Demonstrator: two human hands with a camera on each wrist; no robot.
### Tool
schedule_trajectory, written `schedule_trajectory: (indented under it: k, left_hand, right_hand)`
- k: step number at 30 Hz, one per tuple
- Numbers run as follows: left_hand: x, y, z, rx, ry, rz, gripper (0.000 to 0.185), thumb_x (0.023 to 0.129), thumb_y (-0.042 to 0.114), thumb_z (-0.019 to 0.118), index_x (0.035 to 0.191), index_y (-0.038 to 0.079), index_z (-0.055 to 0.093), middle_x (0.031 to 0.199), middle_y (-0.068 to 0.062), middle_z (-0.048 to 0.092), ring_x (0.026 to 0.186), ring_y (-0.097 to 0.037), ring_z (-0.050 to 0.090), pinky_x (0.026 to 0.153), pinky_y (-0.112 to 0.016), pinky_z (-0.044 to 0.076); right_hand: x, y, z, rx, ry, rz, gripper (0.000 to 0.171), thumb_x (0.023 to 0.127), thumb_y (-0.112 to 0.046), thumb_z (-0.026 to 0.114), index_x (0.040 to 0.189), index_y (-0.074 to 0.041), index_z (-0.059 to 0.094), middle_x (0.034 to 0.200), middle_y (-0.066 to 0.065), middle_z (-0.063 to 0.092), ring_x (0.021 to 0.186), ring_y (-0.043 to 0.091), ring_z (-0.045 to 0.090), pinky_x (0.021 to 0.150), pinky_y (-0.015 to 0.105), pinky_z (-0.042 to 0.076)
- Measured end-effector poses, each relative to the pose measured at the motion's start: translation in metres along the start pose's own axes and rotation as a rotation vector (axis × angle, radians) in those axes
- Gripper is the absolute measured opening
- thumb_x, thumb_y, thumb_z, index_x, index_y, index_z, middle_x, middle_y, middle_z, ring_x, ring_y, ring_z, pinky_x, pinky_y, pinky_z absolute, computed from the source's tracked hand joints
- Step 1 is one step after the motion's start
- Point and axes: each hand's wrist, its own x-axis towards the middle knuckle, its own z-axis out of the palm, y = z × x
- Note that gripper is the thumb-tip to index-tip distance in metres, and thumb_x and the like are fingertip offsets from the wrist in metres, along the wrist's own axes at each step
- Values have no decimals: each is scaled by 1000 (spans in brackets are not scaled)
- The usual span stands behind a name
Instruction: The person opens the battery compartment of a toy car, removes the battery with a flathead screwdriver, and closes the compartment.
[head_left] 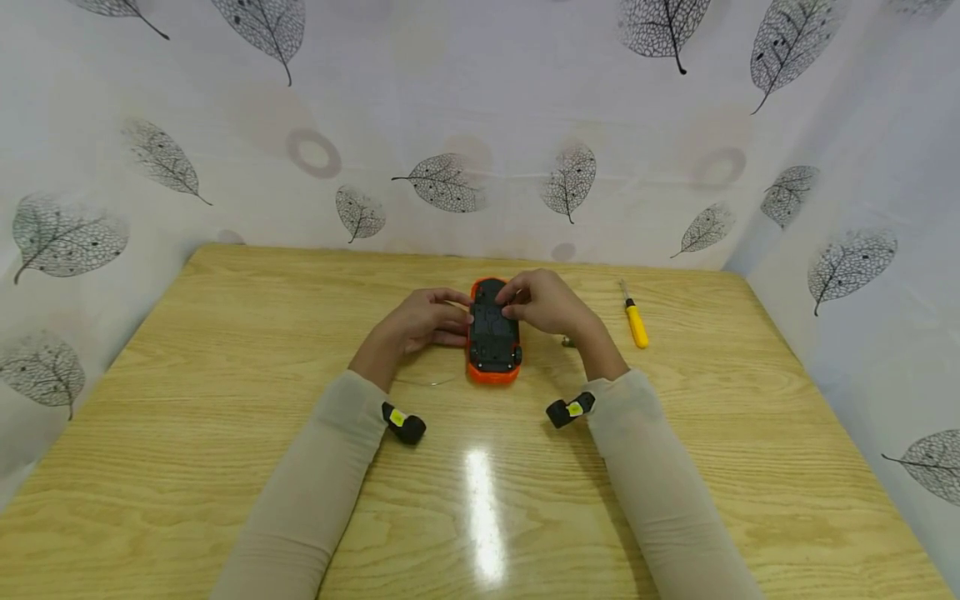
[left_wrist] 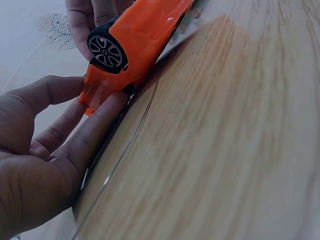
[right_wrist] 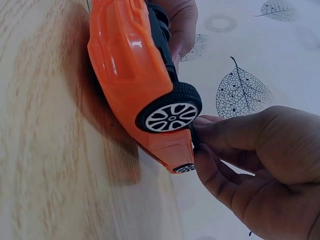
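An orange toy car lies upside down on the table, its black underside facing up. My left hand grips the car along its left side; in the left wrist view the fingers hold the orange body near a wheel. From the right, my right hand reaches over the underside. In the right wrist view its thumb and index finger pinch a small black piece at the underside, mostly hidden by the fingertips.
A screwdriver with a yellow handle lies to the right on the wooden table. A small greenish object is partly behind the right wrist. A thin wire-like strand lies left of the car. Leaf-patterned cloth stands behind.
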Motion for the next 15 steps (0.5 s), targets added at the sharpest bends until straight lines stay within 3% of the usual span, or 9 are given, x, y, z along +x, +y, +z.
schedule_trajectory:
  k: [15]
  left_hand:
    - [0, -1, 0, -2, -8, 2, 39, 97, -1, 66, 135, 3, 58, 102, -14, 71, 86, -24, 73, 77, -40, 64]
  right_hand:
    - [0, 2, 1, -12, -8, -7, 17, 95, -8, 74, 112, -5, 77, 109, 10, 74, 93, 24, 68, 79, 40, 58]
